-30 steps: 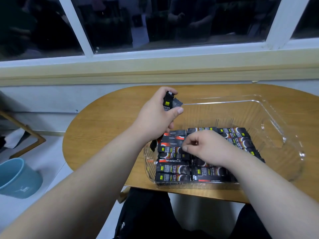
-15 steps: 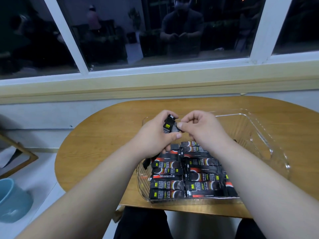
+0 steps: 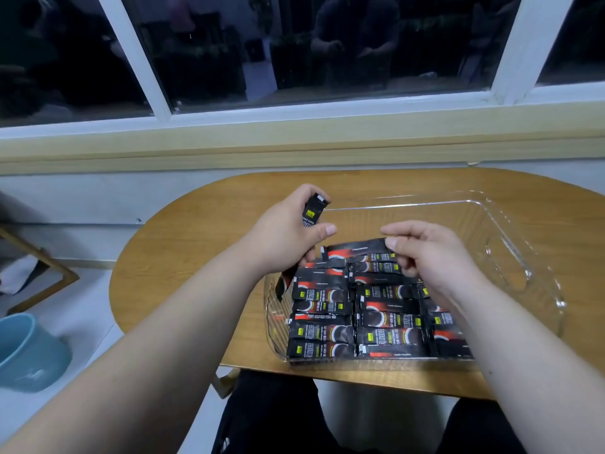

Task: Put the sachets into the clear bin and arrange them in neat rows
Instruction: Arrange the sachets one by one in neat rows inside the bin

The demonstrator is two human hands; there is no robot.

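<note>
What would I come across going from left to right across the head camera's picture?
Blue bucket on the floor → left hand gripping a bundle of sachets → single sachet, pinched at its right end → right hand pinching it → right wall of the clear bin.

The right forearm covers much of the rightmost sachet row.

Black foil sachets carry red swirls, white rings and small yellow squares; the plastic bin is clear, the oval wooden table honey-brown, the round bucket pale blue.
</note>
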